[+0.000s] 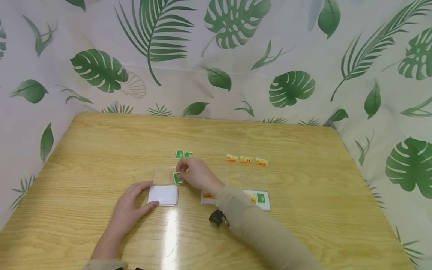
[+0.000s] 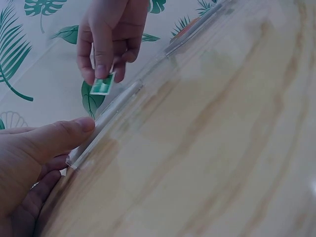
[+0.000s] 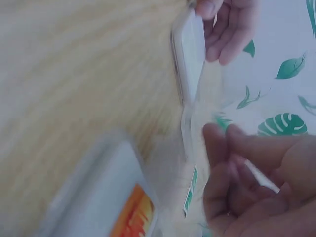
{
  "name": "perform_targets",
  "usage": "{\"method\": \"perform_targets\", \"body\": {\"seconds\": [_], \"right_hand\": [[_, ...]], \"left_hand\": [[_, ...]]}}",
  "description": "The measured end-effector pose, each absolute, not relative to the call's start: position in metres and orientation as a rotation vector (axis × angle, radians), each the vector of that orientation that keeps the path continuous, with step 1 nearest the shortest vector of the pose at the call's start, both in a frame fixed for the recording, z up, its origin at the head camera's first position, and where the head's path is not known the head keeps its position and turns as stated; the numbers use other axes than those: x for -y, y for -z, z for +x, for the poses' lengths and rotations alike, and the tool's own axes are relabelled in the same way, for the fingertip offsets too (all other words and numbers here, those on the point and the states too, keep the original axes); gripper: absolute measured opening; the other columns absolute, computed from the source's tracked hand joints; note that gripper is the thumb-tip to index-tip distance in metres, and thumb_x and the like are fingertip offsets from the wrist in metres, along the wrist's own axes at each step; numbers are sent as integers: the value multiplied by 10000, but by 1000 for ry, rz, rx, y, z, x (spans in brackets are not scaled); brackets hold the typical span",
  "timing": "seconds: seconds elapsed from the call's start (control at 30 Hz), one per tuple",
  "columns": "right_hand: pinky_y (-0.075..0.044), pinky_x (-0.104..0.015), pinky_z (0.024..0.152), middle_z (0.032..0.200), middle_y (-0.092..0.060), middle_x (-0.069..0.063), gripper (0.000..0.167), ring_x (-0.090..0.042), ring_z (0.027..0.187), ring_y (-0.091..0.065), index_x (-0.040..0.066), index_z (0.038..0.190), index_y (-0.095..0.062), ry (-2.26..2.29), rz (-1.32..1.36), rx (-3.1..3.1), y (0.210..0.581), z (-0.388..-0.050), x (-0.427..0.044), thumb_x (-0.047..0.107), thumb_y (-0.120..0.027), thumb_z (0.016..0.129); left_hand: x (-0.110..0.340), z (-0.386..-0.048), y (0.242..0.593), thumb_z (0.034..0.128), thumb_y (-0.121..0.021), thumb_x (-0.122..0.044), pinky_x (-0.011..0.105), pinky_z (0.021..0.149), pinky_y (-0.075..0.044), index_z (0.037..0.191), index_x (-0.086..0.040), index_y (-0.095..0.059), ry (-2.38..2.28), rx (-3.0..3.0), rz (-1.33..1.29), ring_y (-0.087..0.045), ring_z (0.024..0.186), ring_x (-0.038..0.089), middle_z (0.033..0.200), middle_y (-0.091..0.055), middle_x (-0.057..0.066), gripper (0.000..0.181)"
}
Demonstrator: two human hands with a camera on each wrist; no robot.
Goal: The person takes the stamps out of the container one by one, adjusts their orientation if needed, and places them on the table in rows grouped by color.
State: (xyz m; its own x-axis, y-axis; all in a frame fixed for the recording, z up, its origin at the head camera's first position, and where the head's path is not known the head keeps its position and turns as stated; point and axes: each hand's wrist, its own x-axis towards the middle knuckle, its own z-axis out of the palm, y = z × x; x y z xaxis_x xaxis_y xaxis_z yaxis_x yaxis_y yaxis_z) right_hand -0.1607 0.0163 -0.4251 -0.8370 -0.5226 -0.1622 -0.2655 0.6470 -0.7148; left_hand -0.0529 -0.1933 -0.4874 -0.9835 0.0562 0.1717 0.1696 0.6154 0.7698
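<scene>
While right grip (image 1: 197, 174) is pinching a green card (image 1: 176, 178), left grip (image 1: 129, 202) is clasping a bare case (image 1: 163, 195). Another case (image 1: 265, 206) is carrying cards (image 1: 261, 198); loose cards (image 1: 246, 160) are waiting.

Beyond one blank white case (image 1: 163, 195): two green cards (image 1: 179, 154), a nearer third green card (image 1: 177, 177), and rightward three orange cards (image 1: 246, 160); at its right, one half-hidden case (image 1: 266, 206) showing one green card (image 1: 261, 198) and two orange
</scene>
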Motion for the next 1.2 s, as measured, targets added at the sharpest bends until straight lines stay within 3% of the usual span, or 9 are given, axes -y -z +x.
{"method": "perform_targets", "body": {"seconds": [0.13,0.33,0.73,1.2], "right_hand": [[-460,-192,613,849,-587,21,89,-96,740,-560,105,949,-639,1039,-704,-2517,425,-172,-14,63,-680,882],[-438,-179,567,823,-587,17,89,-89,681,-553,92,925,-635,1073,-719,-2568,427,-189,-8,18,-658,880],[-439,-220,657,821,-579,9,101,-131,755,-519,92,945,-655,917,-658,-2710,431,-219,19,35,-659,862],[-454,-233,658,824,-597,-5,103,-135,754,-525,66,951,-665,754,-592,-2770,432,-229,37,22,-649,858]], "left_hand": [[193,-53,487,796,-784,-236,515,1043,-349,1285,-80,-558,1312,2712,-194,-484,1209,304,1266,-571,98,561],[193,-54,487,791,-788,-228,497,1045,-353,1277,-78,-567,1316,2704,-195,-493,1201,294,1254,-581,93,555],[194,-54,488,778,-799,-220,499,1044,-356,1275,-79,-571,1301,2692,-205,-501,1193,293,1248,-587,91,565],[195,-55,489,774,-802,-214,495,1036,-368,1271,-79,-572,1290,2687,-207,-509,1186,290,1245,-588,84,564]]}}
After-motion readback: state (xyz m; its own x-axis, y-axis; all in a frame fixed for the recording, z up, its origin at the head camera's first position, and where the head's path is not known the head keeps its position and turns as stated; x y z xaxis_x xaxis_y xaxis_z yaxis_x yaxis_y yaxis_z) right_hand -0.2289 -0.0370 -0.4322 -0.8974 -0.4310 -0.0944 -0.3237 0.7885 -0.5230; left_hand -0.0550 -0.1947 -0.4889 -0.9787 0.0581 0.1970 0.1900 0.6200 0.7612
